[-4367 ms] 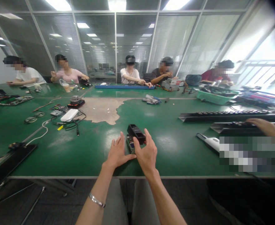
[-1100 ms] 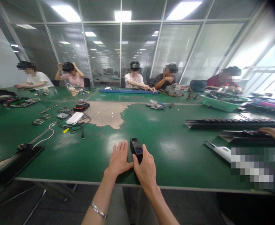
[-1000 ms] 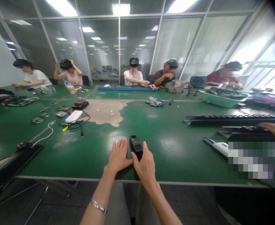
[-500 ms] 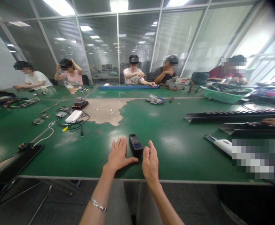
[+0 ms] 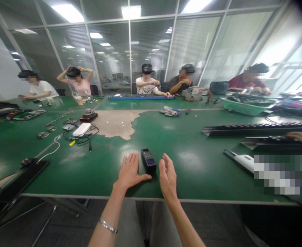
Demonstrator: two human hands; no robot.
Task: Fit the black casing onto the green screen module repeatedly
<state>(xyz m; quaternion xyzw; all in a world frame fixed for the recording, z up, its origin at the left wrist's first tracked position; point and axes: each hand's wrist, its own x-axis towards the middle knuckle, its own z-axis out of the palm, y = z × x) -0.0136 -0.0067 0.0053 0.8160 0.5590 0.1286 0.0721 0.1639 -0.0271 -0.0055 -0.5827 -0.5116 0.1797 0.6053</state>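
Observation:
A small black box-shaped device (image 5: 148, 160), with a little screen and buttons on its top face, rests on the green table (image 5: 181, 181) close to the front edge. My left hand (image 5: 131, 172) lies flat just left of it, fingers apart and the thumb stretched along its near end. Whether that thumb touches the device I cannot tell. To the right, my right hand (image 5: 168, 175) stands on its edge with the fingers extended and the palm turned toward the device, a small gap between them. Neither hand holds anything.
Black metal rails (image 5: 254, 129) and a white handheld tool (image 5: 243, 159) lie at right, beside another person's hand (image 5: 301, 138). Left are a white adapter (image 5: 82, 130) with cables, glasses (image 5: 46, 132) and a black panel (image 5: 24, 178). Grey gloves (image 5: 170, 110) and a green basket (image 5: 248, 107) lie farther back.
My right hand has shifted slightly right, away from the black device. My left hand stays where it was. Across the table, the person in pink has raised both arms to the head.

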